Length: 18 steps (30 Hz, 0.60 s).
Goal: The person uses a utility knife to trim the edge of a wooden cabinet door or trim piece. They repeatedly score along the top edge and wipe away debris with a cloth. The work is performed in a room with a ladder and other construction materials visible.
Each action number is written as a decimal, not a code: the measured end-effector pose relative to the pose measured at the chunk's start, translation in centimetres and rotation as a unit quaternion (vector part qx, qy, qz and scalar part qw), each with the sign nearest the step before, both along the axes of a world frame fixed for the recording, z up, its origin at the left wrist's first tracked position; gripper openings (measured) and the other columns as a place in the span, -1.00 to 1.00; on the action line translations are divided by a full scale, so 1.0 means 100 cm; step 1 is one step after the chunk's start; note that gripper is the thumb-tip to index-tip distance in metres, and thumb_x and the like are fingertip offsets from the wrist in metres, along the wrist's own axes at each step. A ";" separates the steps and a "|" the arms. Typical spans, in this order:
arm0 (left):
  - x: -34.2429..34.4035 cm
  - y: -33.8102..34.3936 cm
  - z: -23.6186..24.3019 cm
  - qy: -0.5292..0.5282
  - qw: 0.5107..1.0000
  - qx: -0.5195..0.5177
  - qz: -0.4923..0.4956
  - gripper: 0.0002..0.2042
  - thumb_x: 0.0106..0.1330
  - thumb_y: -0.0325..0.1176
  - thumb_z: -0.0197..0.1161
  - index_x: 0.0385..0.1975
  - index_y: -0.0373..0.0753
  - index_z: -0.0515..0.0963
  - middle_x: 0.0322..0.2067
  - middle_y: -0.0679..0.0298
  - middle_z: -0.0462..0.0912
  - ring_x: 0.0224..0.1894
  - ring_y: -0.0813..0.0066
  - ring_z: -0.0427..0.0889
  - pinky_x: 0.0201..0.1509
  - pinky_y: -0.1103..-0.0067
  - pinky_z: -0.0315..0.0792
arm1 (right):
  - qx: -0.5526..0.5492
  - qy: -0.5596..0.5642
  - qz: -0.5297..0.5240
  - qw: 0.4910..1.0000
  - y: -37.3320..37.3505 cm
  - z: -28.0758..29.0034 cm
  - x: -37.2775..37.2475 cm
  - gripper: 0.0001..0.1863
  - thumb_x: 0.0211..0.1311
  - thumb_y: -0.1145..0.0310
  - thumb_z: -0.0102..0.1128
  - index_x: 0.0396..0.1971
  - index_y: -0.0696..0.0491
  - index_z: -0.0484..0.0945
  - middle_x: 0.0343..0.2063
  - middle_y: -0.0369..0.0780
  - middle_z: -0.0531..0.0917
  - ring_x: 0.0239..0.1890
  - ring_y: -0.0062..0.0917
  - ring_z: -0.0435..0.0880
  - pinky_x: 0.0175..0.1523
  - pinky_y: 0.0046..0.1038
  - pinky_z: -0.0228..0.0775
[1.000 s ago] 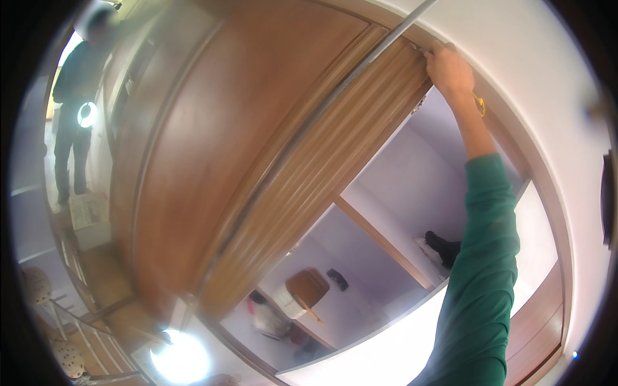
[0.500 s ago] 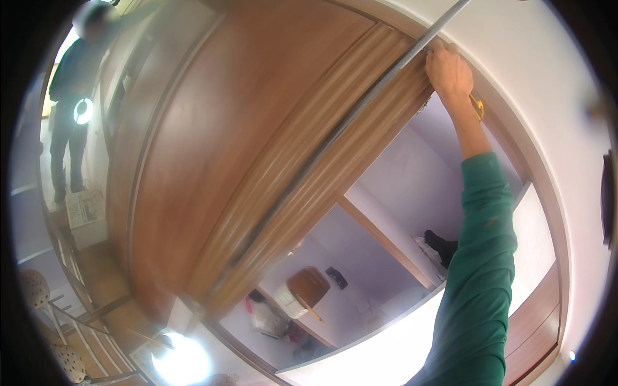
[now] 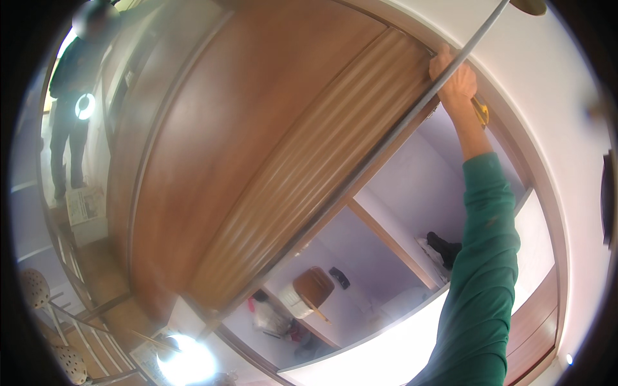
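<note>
My right hand (image 3: 454, 77), with a yellow item at the wrist, reaches up to the top right corner of a brown wooden door panel (image 3: 341, 116). Its fingers are curled at the edge; what they grip is hidden. A long grey metal bar (image 3: 479, 37) crosses in front of the hand and runs diagonally down along the panel's ribbed strip; I cannot tell whether they touch. Beside the panel, the open cupboard (image 3: 402, 174) shows lilac compartments holding a brown item (image 3: 312, 283), a small dark object (image 3: 339, 276) and bags. My left hand is out of view.
A curved white frame (image 3: 560, 161) borders the right. At far left a dark-clothed person's figure (image 3: 71, 122), possibly reflected, shows with a glowing ring. Railings (image 3: 90, 341), perforated beige objects (image 3: 35, 286) and a bright light (image 3: 185, 359) are at the lower left.
The metal bar has shifted rightward, across my right hand, and its top end now reaches further right. My right hand has stayed near the same corner.
</note>
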<state>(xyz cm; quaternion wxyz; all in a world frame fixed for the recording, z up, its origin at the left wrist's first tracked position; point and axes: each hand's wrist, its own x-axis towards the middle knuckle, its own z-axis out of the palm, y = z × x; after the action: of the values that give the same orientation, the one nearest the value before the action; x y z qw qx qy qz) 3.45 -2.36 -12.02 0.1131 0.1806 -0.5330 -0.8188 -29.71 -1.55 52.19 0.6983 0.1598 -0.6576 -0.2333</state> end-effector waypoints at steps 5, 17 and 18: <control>0.002 -0.004 -0.007 0.028 0.999 0.005 0.019 -0.69 0.48 -0.26 0.12 -0.09 -0.40 0.64 -0.38 0.19 0.72 -0.43 0.50 0.65 -0.37 0.58 0.55 | -0.004 0.004 -0.037 0.999 -0.008 0.004 -0.002 -0.73 0.30 0.31 0.11 -0.08 0.14 0.50 -0.14 0.06 0.62 -0.23 -0.07 0.75 -0.20 -0.17 0.66; 0.008 -0.016 -0.009 -0.002 0.999 0.015 0.042 -0.76 0.45 -0.36 0.12 -0.20 -0.39 0.68 -0.45 0.25 0.70 -0.46 0.57 0.61 -0.39 0.61 0.51 | -0.004 -0.032 -0.032 0.999 -0.008 0.011 -0.007 -0.67 0.39 0.16 0.10 -0.29 0.15 0.64 -0.27 0.03 0.72 -0.17 -0.06 0.72 -0.16 -0.13 0.61; 0.008 -0.018 -0.009 -0.009 0.999 0.013 0.038 -0.76 0.45 -0.36 0.13 -0.21 -0.38 0.69 -0.45 0.26 0.70 -0.46 0.57 0.61 -0.39 0.61 0.51 | -0.004 -0.029 -0.029 0.999 -0.008 0.013 -0.009 -0.65 0.40 0.13 0.09 -0.29 0.15 0.64 -0.27 0.02 0.72 -0.19 -0.06 0.73 -0.18 -0.13 0.61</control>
<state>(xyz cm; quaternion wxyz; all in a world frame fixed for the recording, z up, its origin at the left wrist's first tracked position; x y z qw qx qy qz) 4.22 -4.11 -12.91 0.1366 0.2096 -0.5162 -0.8191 -30.61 -2.37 53.44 0.6725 0.1440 -0.6829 -0.2461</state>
